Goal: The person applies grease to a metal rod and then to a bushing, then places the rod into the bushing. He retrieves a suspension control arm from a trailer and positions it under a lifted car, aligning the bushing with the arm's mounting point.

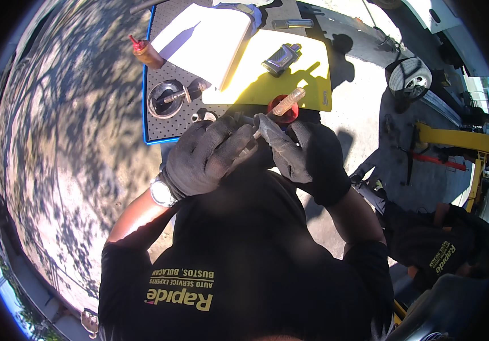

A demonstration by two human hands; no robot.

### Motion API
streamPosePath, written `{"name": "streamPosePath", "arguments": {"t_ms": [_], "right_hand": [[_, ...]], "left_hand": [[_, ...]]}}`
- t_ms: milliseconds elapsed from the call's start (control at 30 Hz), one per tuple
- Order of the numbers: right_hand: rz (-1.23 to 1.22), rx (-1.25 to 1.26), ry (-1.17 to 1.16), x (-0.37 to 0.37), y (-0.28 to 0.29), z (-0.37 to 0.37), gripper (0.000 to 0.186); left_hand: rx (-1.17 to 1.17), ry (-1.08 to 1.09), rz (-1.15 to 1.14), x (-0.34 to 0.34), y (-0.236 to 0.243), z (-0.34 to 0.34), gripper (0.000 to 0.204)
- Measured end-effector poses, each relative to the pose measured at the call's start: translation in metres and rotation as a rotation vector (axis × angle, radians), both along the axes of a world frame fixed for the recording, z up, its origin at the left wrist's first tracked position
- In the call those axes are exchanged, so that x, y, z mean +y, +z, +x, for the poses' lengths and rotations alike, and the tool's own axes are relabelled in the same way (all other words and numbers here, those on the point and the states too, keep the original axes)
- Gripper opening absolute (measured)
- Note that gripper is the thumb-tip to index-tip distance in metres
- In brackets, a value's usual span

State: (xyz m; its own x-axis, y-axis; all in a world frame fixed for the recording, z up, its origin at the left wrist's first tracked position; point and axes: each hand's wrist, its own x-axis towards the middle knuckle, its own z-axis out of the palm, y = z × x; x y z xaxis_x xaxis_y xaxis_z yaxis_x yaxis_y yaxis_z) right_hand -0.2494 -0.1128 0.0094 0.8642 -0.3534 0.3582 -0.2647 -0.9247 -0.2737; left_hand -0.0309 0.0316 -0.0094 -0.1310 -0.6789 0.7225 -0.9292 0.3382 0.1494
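Both hands wear black gloves and meet just in front of the table edge. My left hand [207, 156] is closed, its curled fingers reaching toward the right fingertips. Opposite it, my right hand [310, 156] is closed too, its thumb and forefinger pinched together. A small pale piece shows between the fingertips, mostly hidden by the gloves, and I cannot make out its kind. Just beyond the right fingers, a tan translucent handle [290, 101] slants over a red cup [278, 108]; whether it rests there or is held, I cannot tell.
A perforated, blue-edged table [190, 122] carries a black bowl [165, 106] with a metal part, a brown squeeze bottle [149, 55] with a red tip, a white pad [210, 40], a yellow folder [313, 51] and a black handheld device [281, 59]. A co-worker [438, 241] is at lower right, near a wheel [410, 79] and yellow lift arm [455, 138].
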Motion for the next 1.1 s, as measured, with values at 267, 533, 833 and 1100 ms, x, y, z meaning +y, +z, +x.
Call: {"name": "streamPosePath", "arguments": {"t_ms": [267, 533, 833, 1100], "right_hand": [[-0.250, -0.084, 0.045, -0.011, 0.016, -0.011, 0.056], [0.106, -0.014, 0.096, 0.027, 0.029, 0.001, 0.048], [0.248, 0.203, 0.087, 0.036, 0.042, 0.008, 0.057], [0.159, 0.114, 0.027, 0.027, 0.034, 0.006, 0.061]], "left_hand": [[0.021, -0.023, 0.100, -0.003, 0.006, 0.006, 0.061], [-0.101, -0.081, 0.103, -0.005, 0.025, 0.013, 0.051], [0.021, -0.226, 0.057, -0.007, 0.034, 0.023, 0.042], [-0.280, -0.309, -0.071, -0.012, 0.033, 0.029, 0.045]]}}
